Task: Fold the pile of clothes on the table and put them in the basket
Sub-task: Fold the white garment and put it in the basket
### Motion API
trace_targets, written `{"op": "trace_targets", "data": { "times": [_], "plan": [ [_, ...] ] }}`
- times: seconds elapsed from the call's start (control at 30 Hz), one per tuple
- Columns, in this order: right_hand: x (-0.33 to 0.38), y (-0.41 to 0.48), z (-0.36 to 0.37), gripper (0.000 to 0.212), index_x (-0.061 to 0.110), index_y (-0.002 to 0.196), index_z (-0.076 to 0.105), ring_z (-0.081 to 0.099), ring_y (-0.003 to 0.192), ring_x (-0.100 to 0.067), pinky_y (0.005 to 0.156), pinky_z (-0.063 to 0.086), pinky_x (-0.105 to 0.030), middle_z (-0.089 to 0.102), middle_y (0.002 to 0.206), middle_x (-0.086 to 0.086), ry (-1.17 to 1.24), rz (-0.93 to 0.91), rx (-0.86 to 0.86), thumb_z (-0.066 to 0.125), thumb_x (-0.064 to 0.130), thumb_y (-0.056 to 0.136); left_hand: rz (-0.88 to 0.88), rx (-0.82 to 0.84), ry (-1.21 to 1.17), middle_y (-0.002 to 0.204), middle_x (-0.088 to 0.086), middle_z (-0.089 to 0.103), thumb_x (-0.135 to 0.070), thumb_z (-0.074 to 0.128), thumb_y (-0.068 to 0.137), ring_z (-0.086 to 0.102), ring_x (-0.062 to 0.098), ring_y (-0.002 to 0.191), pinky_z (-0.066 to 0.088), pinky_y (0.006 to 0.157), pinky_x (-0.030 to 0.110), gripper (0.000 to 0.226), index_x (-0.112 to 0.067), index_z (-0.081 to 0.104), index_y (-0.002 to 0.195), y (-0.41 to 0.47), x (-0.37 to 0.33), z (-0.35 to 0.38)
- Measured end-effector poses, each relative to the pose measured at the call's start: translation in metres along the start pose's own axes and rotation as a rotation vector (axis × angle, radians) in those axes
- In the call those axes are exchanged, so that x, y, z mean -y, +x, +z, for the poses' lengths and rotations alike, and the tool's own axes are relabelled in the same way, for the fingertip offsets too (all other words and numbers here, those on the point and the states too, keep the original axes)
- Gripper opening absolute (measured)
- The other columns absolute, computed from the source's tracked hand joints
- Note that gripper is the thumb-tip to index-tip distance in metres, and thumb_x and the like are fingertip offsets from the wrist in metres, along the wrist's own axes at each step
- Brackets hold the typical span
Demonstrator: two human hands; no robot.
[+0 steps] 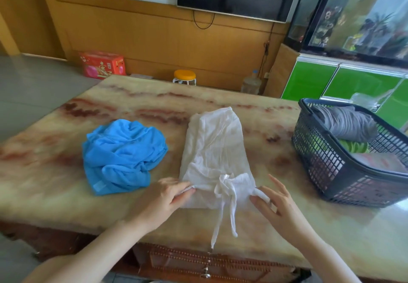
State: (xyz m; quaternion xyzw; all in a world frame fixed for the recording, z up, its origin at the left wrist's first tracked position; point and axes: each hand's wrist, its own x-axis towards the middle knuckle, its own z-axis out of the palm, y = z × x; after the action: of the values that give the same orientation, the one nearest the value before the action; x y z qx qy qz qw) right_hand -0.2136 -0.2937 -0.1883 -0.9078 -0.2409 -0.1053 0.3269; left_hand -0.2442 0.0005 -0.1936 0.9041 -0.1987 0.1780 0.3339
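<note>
A white garment (215,150) with a drawstring lies lengthwise in the middle of the marble table (276,223). Its waistband is toward me and the strings hang over the near edge. My left hand (164,196) pinches the waistband's left corner. My right hand (277,203) pinches the right corner between thumb and fingers. A crumpled blue garment (123,157) sits to the left, apart from the white one. At the right stands a dark plastic basket (326,168) holding a folded grey garment (346,124), a green one and a pale pink one.
Beyond the table's far edge are a red box (102,64), an orange-topped stool (184,76) and a water jug (251,84) on the floor. A green cabinet (344,84) with an aquarium stands behind the basket. A drawer with a knob sits under the table's near edge.
</note>
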Motion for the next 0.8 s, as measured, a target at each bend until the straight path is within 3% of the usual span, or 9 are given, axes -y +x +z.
{"op": "trace_targets", "data": {
  "times": [0.07, 0.13, 0.2, 0.27, 0.33, 0.43, 0.57, 0.67, 0.8],
  "plan": [
    [0.01, -0.012, -0.005, 0.033, 0.041, 0.073, 0.052, 0.032, 0.118, 0.022, 0.098, 0.02, 0.0, 0.059, 0.08, -0.006, 0.036, 0.096, 0.063, 0.035, 0.068, 0.083, -0.055, -0.001, -0.009, 0.05, -0.012, 0.04, -0.059, 0.03, 0.093, 0.043, 0.004, 0.046, 0.023, 0.045, 0.016, 0.049, -0.024, 0.064, 0.087, -0.013, -0.011, -0.005],
    [0.015, -0.013, -0.003, 0.033, 0.037, 0.065, 0.049, 0.043, 0.105, 0.021, 0.081, 0.035, -0.006, 0.056, 0.071, -0.004, 0.07, 0.156, 0.097, 0.04, 0.063, 0.082, -0.124, -0.015, -0.023, 0.047, -0.009, 0.04, -0.059, 0.032, 0.093, 0.039, 0.008, 0.041, 0.019, 0.043, 0.018, 0.044, -0.029, 0.063, 0.085, -0.018, -0.017, -0.004],
    [0.015, -0.002, 0.002, 0.042, 0.024, 0.066, 0.051, 0.051, 0.067, 0.001, 0.058, 0.038, -0.022, 0.053, 0.066, 0.001, 0.103, 0.215, 0.051, 0.045, 0.062, 0.085, -0.245, -0.044, -0.098, 0.049, -0.004, 0.047, -0.048, 0.042, 0.094, 0.044, 0.014, 0.043, 0.021, 0.044, 0.019, 0.032, -0.03, 0.061, 0.075, -0.007, -0.018, 0.002],
    [0.015, 0.019, 0.007, 0.049, 0.009, 0.07, 0.052, 0.047, 0.056, -0.016, 0.052, 0.034, -0.033, 0.053, 0.062, -0.004, 0.097, 0.325, 0.008, 0.051, 0.054, 0.088, -0.334, -0.094, -0.139, 0.045, 0.002, 0.039, -0.036, 0.051, 0.094, 0.039, 0.015, 0.043, 0.02, 0.048, 0.022, 0.041, -0.024, 0.045, 0.056, 0.016, -0.011, 0.008],
    [0.013, 0.039, 0.012, 0.044, 0.009, 0.068, 0.05, 0.048, 0.057, -0.019, 0.053, 0.031, -0.031, 0.054, 0.06, -0.003, 0.016, 0.44, 0.019, 0.053, 0.048, 0.09, -0.413, -0.09, -0.072, 0.047, -0.004, 0.027, -0.037, 0.055, 0.092, 0.031, 0.01, 0.046, 0.021, 0.052, 0.03, 0.048, -0.022, 0.031, 0.053, 0.038, 0.003, 0.015],
    [0.008, 0.053, 0.026, 0.041, 0.011, 0.066, 0.05, 0.053, 0.064, -0.022, 0.054, 0.035, -0.031, 0.057, 0.064, 0.001, -0.107, 0.554, 0.042, 0.053, 0.045, 0.089, -0.492, -0.085, 0.092, 0.063, -0.01, 0.048, -0.043, 0.063, 0.085, 0.05, 0.01, 0.059, 0.033, 0.054, 0.027, 0.026, -0.021, 0.053, 0.074, 0.05, 0.022, 0.028],
    [0.004, 0.051, 0.036, 0.032, 0.011, 0.074, 0.059, 0.057, 0.078, -0.029, 0.06, 0.038, -0.032, 0.061, 0.071, -0.002, -0.14, 0.619, 0.039, 0.054, 0.04, 0.086, -0.147, -0.154, 0.04, 0.108, -0.016, 0.056, -0.017, 0.071, 0.081, 0.051, -0.002, 0.1, 0.042, 0.087, 0.016, 0.028, -0.023, 0.064, 0.107, 0.036, 0.017, 0.024],
    [0.002, 0.045, 0.039, 0.016, 0.02, 0.093, 0.059, 0.055, 0.091, -0.022, 0.074, 0.042, -0.033, 0.059, 0.09, 0.004, -0.112, 0.514, -0.065, 0.061, 0.034, 0.085, -0.073, 0.162, -0.094, 0.121, -0.028, 0.053, -0.038, 0.054, 0.091, 0.044, -0.012, 0.117, 0.034, 0.097, 0.008, 0.029, -0.038, 0.06, 0.119, 0.02, 0.005, 0.011],
    [-0.004, 0.039, 0.029, 0.039, 0.021, 0.113, 0.06, 0.045, 0.11, -0.01, 0.096, 0.033, -0.028, 0.051, 0.115, 0.016, -0.045, 0.101, -0.172, 0.07, 0.008, 0.078, -0.067, 0.356, 0.0, 0.138, -0.032, 0.031, -0.067, 0.055, 0.073, 0.02, -0.017, 0.129, 0.015, 0.107, 0.009, 0.064, -0.046, 0.044, 0.132, 0.006, 0.017, 0.015]
  ]
}}
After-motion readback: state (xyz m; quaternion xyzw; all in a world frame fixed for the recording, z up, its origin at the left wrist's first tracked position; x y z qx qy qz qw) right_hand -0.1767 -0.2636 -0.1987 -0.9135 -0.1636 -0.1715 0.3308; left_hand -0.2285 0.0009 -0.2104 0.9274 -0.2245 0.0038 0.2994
